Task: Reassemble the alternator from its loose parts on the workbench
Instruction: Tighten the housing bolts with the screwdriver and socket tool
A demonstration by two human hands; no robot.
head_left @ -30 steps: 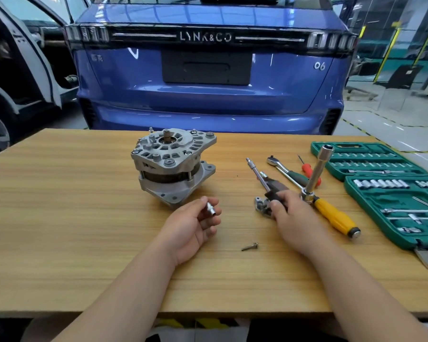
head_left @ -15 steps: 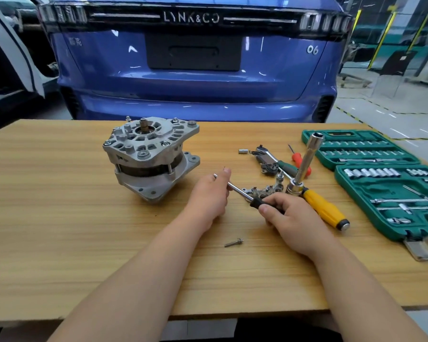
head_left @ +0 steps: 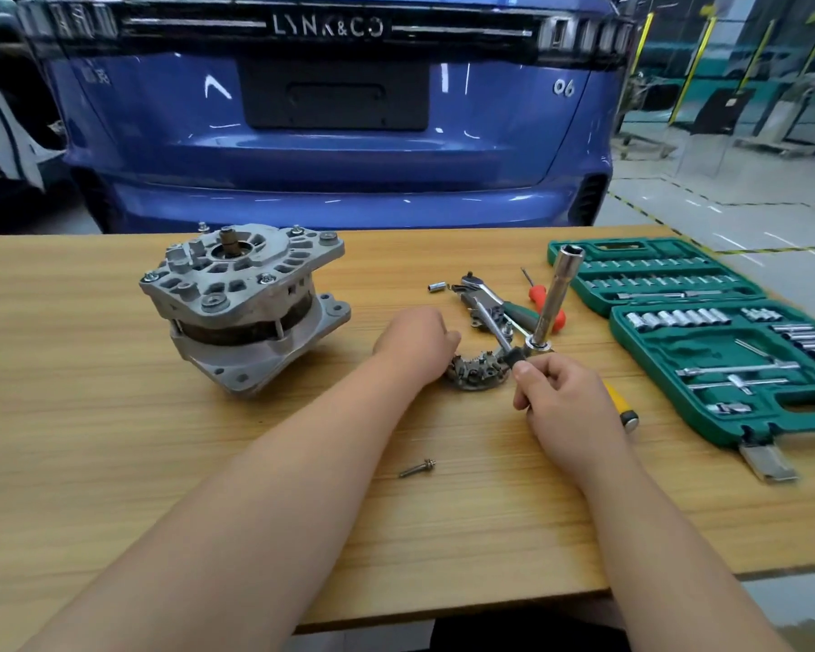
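The grey alternator stands on the workbench at the left, shaft end up. A dark curved rectifier part lies between my hands. My left hand rests at that part's left edge, fingers curled under and hidden. My right hand grips the black handle of a slim driver, whose chrome shaft points up and left over the rectifier part. A loose bolt lies nearer me, apart from both hands.
A tall socket stands on a yellow-handled tool just behind my right hand. A ratchet wrench, a red screwdriver and a small socket lie behind. An open green socket case is at the right. A blue car stands beyond the bench.
My left hand, which held a small socket and then met the driver's tip, has come down beside the rectifier part. My right hand has picked up the driver and swung it up and left.
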